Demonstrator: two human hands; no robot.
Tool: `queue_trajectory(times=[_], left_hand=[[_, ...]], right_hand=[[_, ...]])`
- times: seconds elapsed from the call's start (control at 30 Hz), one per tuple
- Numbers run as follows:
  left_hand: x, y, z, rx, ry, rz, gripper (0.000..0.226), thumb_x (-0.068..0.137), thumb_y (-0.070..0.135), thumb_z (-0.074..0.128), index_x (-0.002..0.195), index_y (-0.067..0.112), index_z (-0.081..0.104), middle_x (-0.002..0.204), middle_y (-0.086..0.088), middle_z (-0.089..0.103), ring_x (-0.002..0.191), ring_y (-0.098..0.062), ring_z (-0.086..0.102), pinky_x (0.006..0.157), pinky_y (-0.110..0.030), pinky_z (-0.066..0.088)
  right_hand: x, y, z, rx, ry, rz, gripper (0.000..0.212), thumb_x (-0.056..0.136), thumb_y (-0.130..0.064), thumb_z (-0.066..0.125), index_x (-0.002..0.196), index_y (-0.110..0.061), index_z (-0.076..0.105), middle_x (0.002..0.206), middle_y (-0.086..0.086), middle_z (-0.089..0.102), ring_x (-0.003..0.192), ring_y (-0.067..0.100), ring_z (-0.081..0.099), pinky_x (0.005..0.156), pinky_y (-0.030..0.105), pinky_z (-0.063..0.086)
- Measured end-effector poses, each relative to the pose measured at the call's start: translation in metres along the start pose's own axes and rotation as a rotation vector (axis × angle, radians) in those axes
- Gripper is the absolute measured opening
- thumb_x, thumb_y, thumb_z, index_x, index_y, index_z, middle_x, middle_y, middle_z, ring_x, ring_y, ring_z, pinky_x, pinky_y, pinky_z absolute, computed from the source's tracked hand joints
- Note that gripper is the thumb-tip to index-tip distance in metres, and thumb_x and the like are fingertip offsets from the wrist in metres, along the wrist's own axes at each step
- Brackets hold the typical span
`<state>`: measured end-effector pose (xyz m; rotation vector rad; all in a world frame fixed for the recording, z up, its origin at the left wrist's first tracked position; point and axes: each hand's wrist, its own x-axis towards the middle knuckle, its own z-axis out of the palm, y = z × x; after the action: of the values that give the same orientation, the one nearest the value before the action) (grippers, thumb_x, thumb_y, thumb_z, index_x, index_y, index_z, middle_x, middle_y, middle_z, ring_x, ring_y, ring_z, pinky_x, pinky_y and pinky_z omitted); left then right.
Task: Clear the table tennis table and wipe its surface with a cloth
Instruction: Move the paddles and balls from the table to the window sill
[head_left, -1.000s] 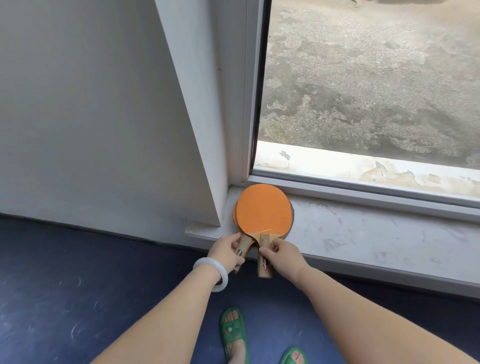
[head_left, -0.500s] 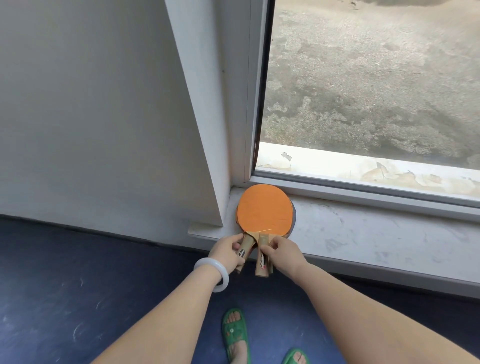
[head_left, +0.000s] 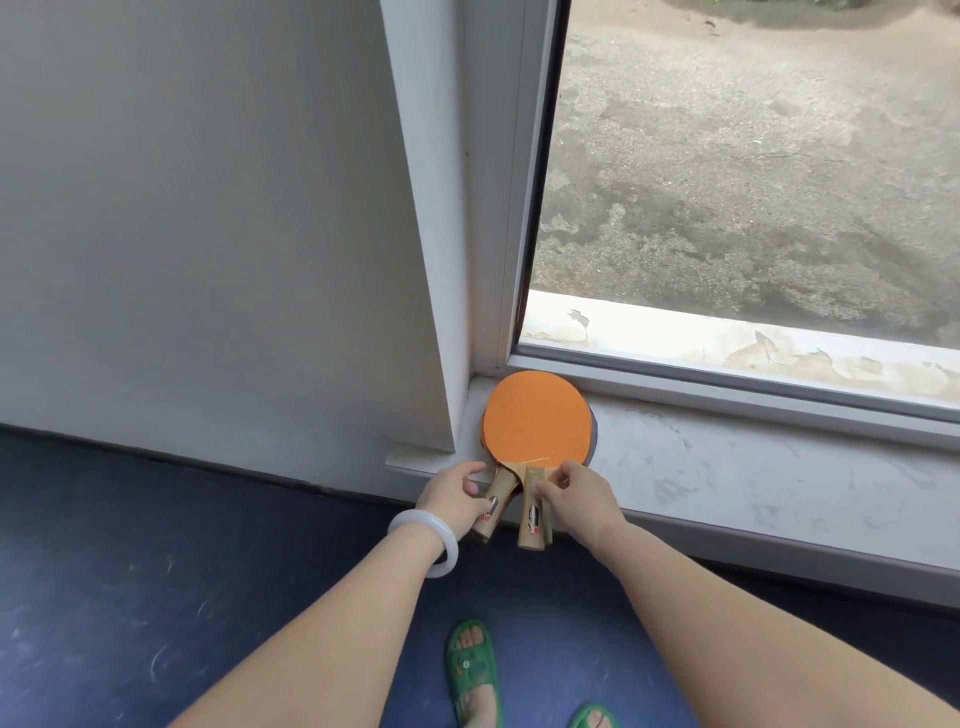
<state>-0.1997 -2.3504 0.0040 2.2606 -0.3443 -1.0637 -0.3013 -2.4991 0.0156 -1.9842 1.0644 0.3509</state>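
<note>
Head view, looking down at a grey windowsill set low above a dark blue floor. Two table tennis paddles lie stacked flat at the left end of the windowsill, tucked into the corner where the white wall meets the window frame. Orange rubber faces up, and a dark blade edge shows beneath on the right. Both wooden handles stick out past the front edge of the windowsill, splayed slightly apart.

My left hand, with a pale bangle on its wrist, has its fingers curled round the left handle. My right hand pinches the neck of the right handle between thumb and fingertips. Below the windowsill, green sandals show on the floor. The table tennis table and any cloth are out of view.

I judge this to be the step of setting the paddles aside, away from the table. To do it well, I would:
- slide both blades fully onto the windowsill;
- bring the handles together so less weight hangs over the front edge;
- check that the stack sits flat;
- loosen one hand at a time.

Handles left overhanging could tip the stack or catch a passing leg.
</note>
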Motion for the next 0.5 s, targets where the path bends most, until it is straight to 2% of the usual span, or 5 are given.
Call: queue_trajectory(times=[0.1,0.27,0.5], left_hand=[[-0.005,0.002,-0.001,0.024,0.017,0.01,0.055,0.09,0.012,0.064,0.14,0.028,0.049,0.107,0.004,0.055,0.098,-0.015,0.057,0.083,-0.026,0.048],[-0.025,0.004,0.001,0.045,0.064,0.026,0.054,0.09,0.013,0.065,0.139,0.028,0.05,0.108,0.004,0.054,0.099,-0.015,0.057,0.085,-0.028,0.05],[-0.072,0.007,0.004,0.073,0.18,0.055,0.048,0.092,0.016,0.063,0.138,0.027,0.051,0.112,0.001,0.048,0.093,-0.013,0.052,0.078,-0.021,0.041]], right_hand=[[-0.005,-0.001,-0.001,0.005,0.006,-0.024,0.018,0.098,-0.03,0.056,0.096,-0.013,0.056,0.09,0.002,0.061,0.084,0.018,0.057,0.066,0.027,0.04],[-0.016,0.005,-0.005,-0.032,-0.012,-0.081,0.017,0.097,-0.029,0.058,0.095,-0.013,0.055,0.091,0.002,0.061,0.09,0.022,0.058,0.074,0.03,0.043],[-0.042,0.004,-0.025,-0.107,-0.045,-0.212,0.016,0.095,-0.029,0.06,0.096,-0.014,0.058,0.094,0.001,0.062,0.092,0.021,0.058,0.078,0.031,0.046]])
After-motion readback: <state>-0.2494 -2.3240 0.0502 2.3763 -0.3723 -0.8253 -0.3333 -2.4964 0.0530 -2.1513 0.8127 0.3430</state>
